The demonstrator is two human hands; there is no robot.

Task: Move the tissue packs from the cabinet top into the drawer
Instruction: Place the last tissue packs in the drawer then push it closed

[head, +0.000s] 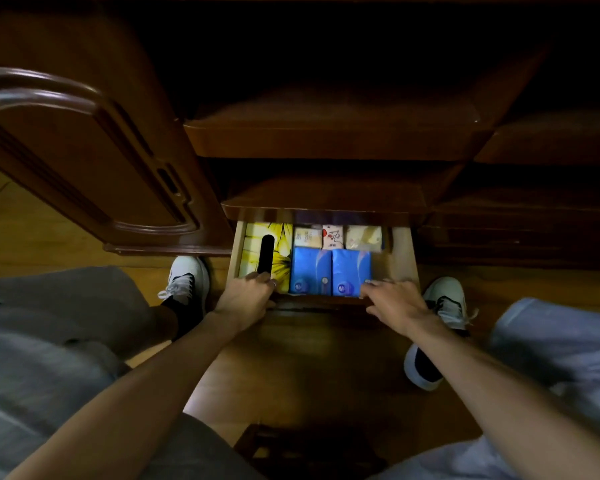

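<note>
The drawer stands pulled out at the foot of the dark wooden cabinet. Inside lie a yellow tissue box at the left, two blue tissue packs side by side in the middle, and three small pale packs in a row behind them. My left hand grips the drawer's front edge at the left, fingers curled over it beside the yellow box. My right hand rests on the front edge at the right, fingers bent over the rim near the right blue pack.
An open cabinet door hangs at the left. Two wooden shelves jut out above the drawer. My two white shoes stand on the wooden floor either side of the drawer. A dark stool edge shows between my knees.
</note>
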